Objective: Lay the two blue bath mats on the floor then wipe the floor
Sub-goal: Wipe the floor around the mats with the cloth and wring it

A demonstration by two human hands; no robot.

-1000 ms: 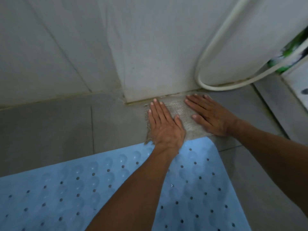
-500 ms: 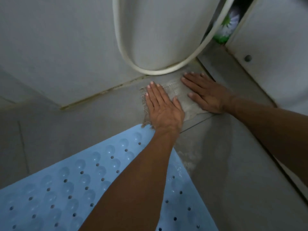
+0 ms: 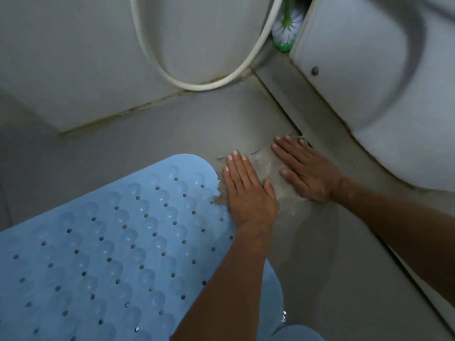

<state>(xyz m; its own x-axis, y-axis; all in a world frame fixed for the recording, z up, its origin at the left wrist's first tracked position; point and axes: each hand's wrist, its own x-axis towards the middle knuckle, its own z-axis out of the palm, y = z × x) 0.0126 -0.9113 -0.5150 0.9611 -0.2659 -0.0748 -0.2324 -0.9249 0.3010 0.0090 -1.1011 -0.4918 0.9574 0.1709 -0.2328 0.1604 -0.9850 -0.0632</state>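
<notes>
Two forearms reach in from the bottom and right edges. Nearest the camera a blue bath mat (image 3: pixel 110 242) lies flat on the grey tiled floor (image 3: pixel 147 141), its bumps and small holes facing up; its near and left parts run out of view, and the left forearm crosses over its right edge. At the bottom edge, just right of that forearm, a sliver of a second blue surface (image 3: pixel 299 333) shows, too cut off to tell whether it is the other mat.

Just past the mat's rounded far corner, a greyish woven cloth (image 3: pixel 273 168) lies on the floor. The left hand (image 3: pixel 250 193) presses flat on its left part, fingers straight and close together, thumb beside them, holding nothing. The right hand (image 3: pixel 304 171) presses flat on the cloth's right part, fingers spread and straight. Between them a strip of cloth shows; most of the rest is hidden under the palms. Its frayed left edge touches or slightly overlaps the mat's edge; which, I cannot tell. The floor near the cloth looks wet.

Farther off, a white hose (image 3: pixel 197 84) loops down against the wall (image 3: pixel 73 57). At right stands a white toilet base (image 3: pixel 369 82), with a green-and-white brush (image 3: pixel 286 33) partly hidden in the gap beside it.
</notes>
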